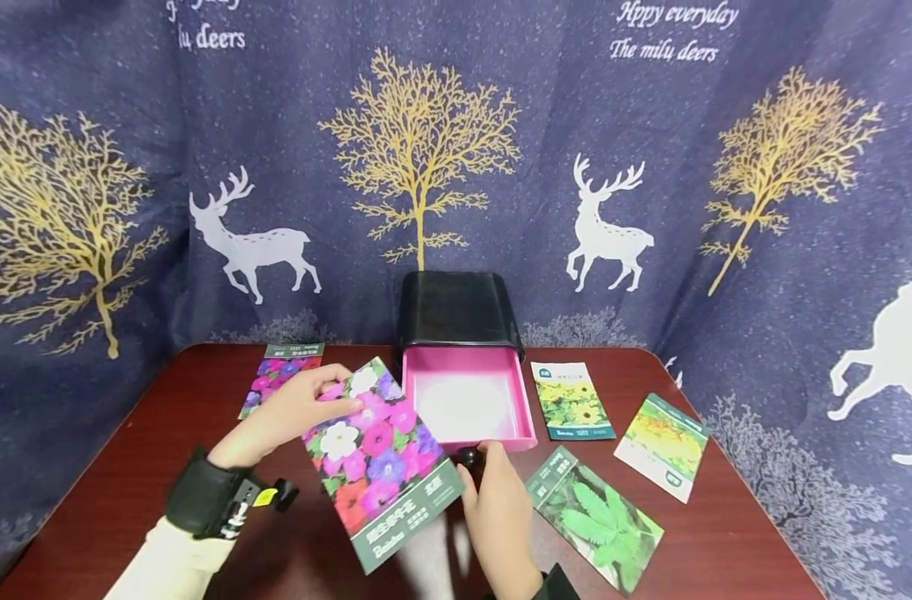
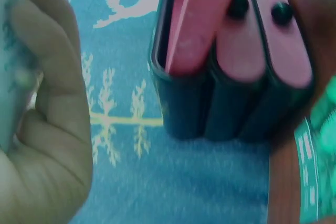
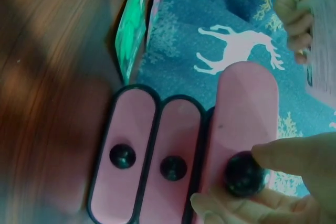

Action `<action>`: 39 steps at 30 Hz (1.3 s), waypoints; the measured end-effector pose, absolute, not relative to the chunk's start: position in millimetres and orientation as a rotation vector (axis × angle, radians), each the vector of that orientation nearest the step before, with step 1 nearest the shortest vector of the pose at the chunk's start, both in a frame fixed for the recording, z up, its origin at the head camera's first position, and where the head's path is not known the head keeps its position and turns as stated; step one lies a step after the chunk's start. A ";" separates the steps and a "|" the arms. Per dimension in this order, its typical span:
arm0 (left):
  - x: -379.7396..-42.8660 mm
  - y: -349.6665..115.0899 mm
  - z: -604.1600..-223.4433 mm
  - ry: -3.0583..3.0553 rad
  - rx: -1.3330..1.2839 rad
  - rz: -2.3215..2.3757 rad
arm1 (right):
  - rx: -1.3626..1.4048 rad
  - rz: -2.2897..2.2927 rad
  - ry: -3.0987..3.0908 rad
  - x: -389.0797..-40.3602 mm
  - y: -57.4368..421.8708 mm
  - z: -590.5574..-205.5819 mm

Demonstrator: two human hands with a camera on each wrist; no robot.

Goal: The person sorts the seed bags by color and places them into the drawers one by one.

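Note:
In the head view my left hand [image 1: 294, 408] grips a seed packet [image 1: 384, 454] by its upper left edge, thumb on the front. The packet shows pink, purple, red and white flowers and a dark green band, and is tilted in front of the cabinet. The black drawer cabinet [image 1: 459, 308] stands at the back middle, its top pink drawer [image 1: 467, 404] pulled out with a pale inside. My right hand [image 1: 501, 508] pinches the drawer's round black knob [image 3: 244, 174]. Below, two more pink drawers [image 3: 126, 192] are closed, seen in the right wrist view.
On the brown table [image 1: 156, 467], another flower packet [image 1: 279, 367] lies back left. Right of the cabinet lie a yellow-flower packet [image 1: 573, 400], an orange-and-yellow packet [image 1: 664, 446] and a green-leaf packet [image 1: 598, 521]. A dark blue cloth with deer and trees [image 1: 493, 225] hangs behind.

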State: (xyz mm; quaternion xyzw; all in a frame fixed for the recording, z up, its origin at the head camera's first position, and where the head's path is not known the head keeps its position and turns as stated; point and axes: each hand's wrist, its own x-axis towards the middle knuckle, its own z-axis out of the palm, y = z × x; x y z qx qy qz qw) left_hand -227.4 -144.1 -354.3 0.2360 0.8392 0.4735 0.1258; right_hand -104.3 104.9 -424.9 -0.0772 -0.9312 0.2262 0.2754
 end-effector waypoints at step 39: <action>-212.4 -75.5 -352.8 1.961 0.607 1.841 | -0.400 2.181 -2.269 -134.2 160.5 -365.1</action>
